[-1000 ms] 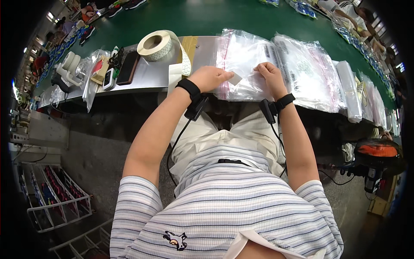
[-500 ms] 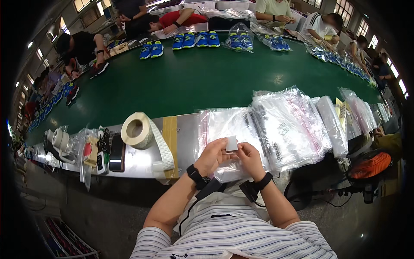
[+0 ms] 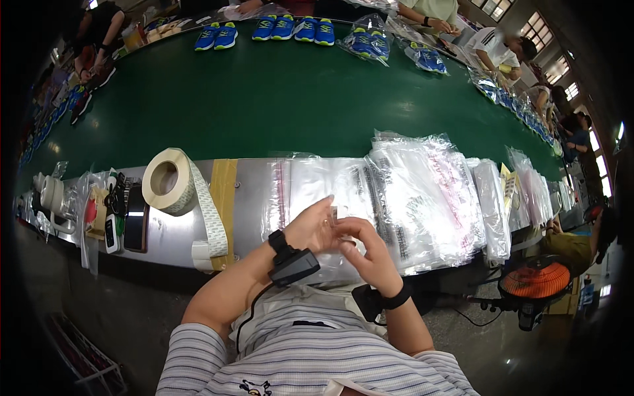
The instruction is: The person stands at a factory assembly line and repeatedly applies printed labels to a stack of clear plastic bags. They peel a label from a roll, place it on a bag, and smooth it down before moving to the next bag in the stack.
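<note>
My left hand (image 3: pixel 313 228) is raised over the stacked clear plastic bags (image 3: pixel 317 181), its fingers drawn together and pointing up and right. A narrow pale edge (image 3: pixel 335 212) shows at its fingers; too little of it is visible to name. My right hand (image 3: pixel 368 251) meets it from the right, with bent fingers against the left fingers and palm. Whatever lies between the two hands is mostly hidden. To the left, a roll of white labels (image 3: pixel 165 181) stands on the metal ledge, its printed backing strip (image 3: pixel 210 221) trailing toward me.
Brown tape (image 3: pixel 224 191) crosses the ledge beside a phone (image 3: pixel 137 218). More bags (image 3: pixel 429 191) lie to the right, near an orange fan (image 3: pixel 536 278). Beyond is a green belt (image 3: pixel 264 99) with blue shoes (image 3: pixel 273 28) along its far side, where people work.
The white square label held between both hands has gone from plain sight. My hands have turned and come closer together, the right fingers now overlapping the left. The whole view has shifted.
</note>
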Demonstrator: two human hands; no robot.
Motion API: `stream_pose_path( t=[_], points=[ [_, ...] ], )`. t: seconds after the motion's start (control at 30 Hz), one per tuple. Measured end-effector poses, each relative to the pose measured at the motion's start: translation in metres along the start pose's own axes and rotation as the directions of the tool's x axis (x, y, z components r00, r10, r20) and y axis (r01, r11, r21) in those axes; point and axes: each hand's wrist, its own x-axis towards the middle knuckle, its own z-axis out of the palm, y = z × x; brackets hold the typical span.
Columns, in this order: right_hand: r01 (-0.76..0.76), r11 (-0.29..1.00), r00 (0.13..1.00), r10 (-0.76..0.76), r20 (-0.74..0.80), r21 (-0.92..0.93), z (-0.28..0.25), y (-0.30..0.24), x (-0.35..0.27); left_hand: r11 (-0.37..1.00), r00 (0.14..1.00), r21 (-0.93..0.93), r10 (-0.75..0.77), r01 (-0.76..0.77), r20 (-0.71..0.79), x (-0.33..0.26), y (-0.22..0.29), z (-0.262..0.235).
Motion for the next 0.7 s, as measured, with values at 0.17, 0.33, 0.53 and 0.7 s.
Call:
stream_pose_path(
  t=[0.17,0.33,0.53,0.7],
  points=[
    [0.166,0.802,0.983,-0.178,0.035,-0.574,0.019,-0.002,-0.022,0.991,0.984,0.017,0.135,-0.134,-0.119,-0.099,0.001,0.047],
    [0.055,0.911,0.969,-0.148,-0.198,-0.408,0.018,0.013,-0.004,0.921,0.946,0.27,0.313,-0.281,-0.083,-0.123,-0.015,0.021],
    [-0.248,0.968,0.558,0.168,-0.813,0.03,-0.11,0.025,-0.028,0.732,0.732,0.613,0.587,-0.298,-0.345,-0.124,-0.03,0.021],
    [-0.576,0.401,0.711,-0.185,-0.679,-0.712,-0.166,0.063,-0.109,-0.347,0.191,0.873,0.936,0.343,0.297,-0.217,-0.029,0.015]
  ],
)
